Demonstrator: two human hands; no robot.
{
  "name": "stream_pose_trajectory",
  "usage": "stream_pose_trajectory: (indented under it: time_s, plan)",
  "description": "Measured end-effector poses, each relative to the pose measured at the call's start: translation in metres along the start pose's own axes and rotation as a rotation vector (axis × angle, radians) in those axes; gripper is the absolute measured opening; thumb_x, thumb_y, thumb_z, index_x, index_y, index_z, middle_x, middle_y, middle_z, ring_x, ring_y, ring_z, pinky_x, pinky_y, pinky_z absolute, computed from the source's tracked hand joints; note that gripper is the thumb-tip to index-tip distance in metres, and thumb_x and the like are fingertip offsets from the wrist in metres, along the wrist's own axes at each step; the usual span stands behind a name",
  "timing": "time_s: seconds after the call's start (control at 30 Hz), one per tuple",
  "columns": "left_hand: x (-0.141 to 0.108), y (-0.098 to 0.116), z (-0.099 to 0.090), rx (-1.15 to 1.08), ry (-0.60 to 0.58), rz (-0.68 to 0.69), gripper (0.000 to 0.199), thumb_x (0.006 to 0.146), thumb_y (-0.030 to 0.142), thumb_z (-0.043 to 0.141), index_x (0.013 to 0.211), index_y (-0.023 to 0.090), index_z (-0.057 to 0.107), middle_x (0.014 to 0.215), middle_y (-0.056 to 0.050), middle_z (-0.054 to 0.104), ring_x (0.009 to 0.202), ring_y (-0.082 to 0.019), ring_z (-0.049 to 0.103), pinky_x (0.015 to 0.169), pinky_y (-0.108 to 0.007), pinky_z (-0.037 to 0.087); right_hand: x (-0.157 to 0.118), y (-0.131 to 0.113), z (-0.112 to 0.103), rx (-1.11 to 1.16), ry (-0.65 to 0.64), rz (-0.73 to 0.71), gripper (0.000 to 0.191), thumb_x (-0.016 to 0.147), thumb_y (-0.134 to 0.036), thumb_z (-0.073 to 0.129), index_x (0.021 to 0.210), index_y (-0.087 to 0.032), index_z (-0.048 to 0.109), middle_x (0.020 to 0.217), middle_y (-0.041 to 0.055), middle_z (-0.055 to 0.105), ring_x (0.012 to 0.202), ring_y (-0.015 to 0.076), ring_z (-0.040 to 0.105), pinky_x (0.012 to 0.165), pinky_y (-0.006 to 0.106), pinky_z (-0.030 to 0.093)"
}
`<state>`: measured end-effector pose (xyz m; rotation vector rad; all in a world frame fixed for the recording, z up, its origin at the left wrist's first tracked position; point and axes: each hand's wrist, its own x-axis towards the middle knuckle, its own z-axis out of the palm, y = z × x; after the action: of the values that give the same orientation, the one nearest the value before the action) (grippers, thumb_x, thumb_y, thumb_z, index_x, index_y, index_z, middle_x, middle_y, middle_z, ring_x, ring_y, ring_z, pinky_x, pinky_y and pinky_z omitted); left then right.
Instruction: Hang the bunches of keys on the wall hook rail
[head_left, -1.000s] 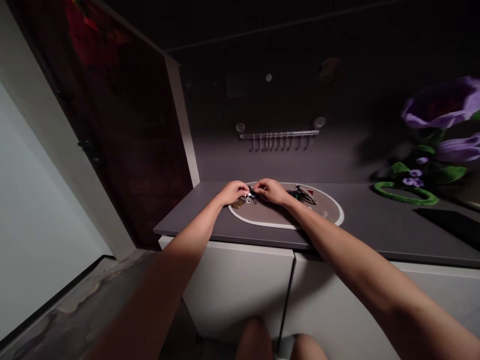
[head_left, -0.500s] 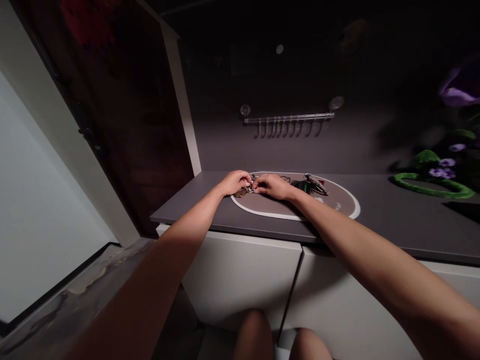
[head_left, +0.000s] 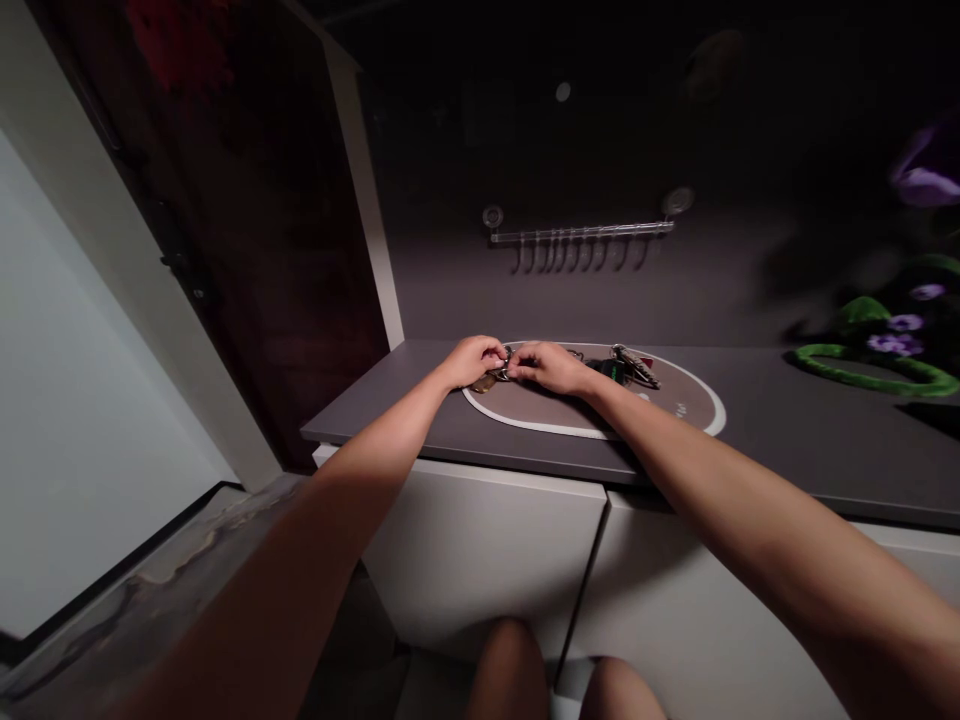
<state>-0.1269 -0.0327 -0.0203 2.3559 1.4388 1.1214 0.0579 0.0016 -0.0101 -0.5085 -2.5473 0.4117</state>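
Observation:
My left hand [head_left: 474, 362] is closed in a pinch on a bunch of keys [head_left: 484, 383] at the left end of an oval brown mat [head_left: 540, 412] with a white rim. Brassy and silvery metal shows below and between my fingers. Close by on the right, my right hand [head_left: 551, 367] has its thumb and fingers pressed together at the same metal pieces. Its fingers hide part of what they grip. Past my right wrist lie a dark item with a green mark [head_left: 613, 371] and another bunch of keys [head_left: 639, 367] with a bit of red beside it.
A clear rail with several hooks [head_left: 581, 235] is fixed to the grey wall above the counter [head_left: 375, 395]. A green ring-shaped base with purple flowers [head_left: 896, 343] stands at the right. White cabinet doors [head_left: 487, 550] are below, and a dark door [head_left: 247, 250] is at the left.
Both hands stay at the keys on the mat with slight finger movement. The view has shifted a little.

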Motion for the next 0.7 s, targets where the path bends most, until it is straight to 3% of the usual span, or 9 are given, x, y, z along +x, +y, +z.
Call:
stream_pose_trajectory:
  time_s: [0.2,0.4,0.57,0.7]
  plan:
    - [0.001,0.007,-0.001,-0.139,0.084,-0.080,0.011,0.071,0.020,0.056,0.077,0.013,0.063,0.075,-0.002,0.062,0.069,-0.011,0.052,0.069,-0.024,0.040,-0.001,-0.004,-0.003,0.089,0.075,0.104,0.025,0.074,-0.040,0.055,0.074,-0.015,0.062,0.074,0.0019,0.061,0.068,0.0112,0.051,0.066,0.022,0.035]
    - [0.002,0.008,-0.002,-0.306,0.143,-0.117,0.023,0.075,0.033,0.055,0.080,0.012,0.062,0.078,-0.004,0.064,0.071,-0.012,0.054,0.071,-0.025,0.041,0.000,-0.003,-0.003,0.237,0.182,0.207,0.031,0.072,-0.045,0.055,0.076,-0.014,0.058,0.062,-0.0006,0.054,0.057,0.0083,0.043,0.056,0.021,0.034]
    - [0.001,0.011,-0.002,-0.419,0.125,-0.124,0.031,0.073,0.040,0.058,0.083,0.011,0.062,0.081,-0.006,0.065,0.072,-0.013,0.055,0.072,-0.027,0.041,0.000,-0.003,-0.003,0.342,0.242,0.257,0.031,0.072,-0.045,0.055,0.076,-0.014,0.055,0.056,-0.0020,0.049,0.051,0.0072,0.040,0.051,0.021,0.033]
    - [0.002,0.013,-0.001,-0.444,0.114,-0.110,0.031,0.066,0.036,0.065,0.084,0.011,0.062,0.083,-0.006,0.064,0.074,-0.013,0.055,0.074,-0.027,0.042,0.000,-0.005,-0.003,0.464,0.299,0.269,0.029,0.070,-0.042,0.057,0.074,-0.014,0.053,0.057,-0.0025,0.049,0.051,0.0065,0.039,0.050,0.020,0.033]
